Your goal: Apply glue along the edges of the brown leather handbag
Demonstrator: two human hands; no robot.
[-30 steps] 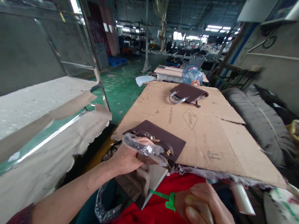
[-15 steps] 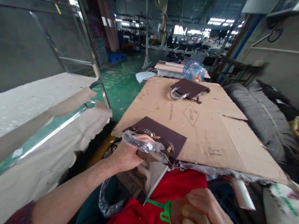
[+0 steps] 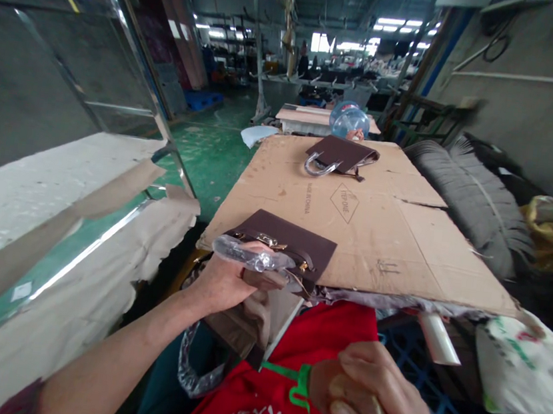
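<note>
My left hand [image 3: 229, 282] is closed on a dark brown handbag [image 3: 297, 240] at the table's near edge, its fingers under a plastic-wrapped handle [image 3: 250, 255]. The bag's front panel lies on the cardboard, while its open side with beige lining [image 3: 263, 313] faces me. A second wrapped handle [image 3: 198, 372] hangs below. In my right hand [image 3: 374, 400], closed around its wooden handle, is a tool with a thin green shank [image 3: 303, 378]. The tip of the shank meets the bag's lower corner edge; whether it touches I cannot tell.
Flat cardboard [image 3: 280, 180] covers the table. Farther back on it lies another brown handbag [image 3: 341, 154], with a blue water bottle [image 3: 350, 119] beyond. A paper-lined rack [image 3: 113, 261] stands at left. Grey bundled material [image 3: 464, 196] and a white sack [image 3: 529, 369] are at right.
The whole view has shifted slightly, so the table and bags appear a little farther left and higher. Both hands keep their holds, and the green shank stays at the bag's corner.
</note>
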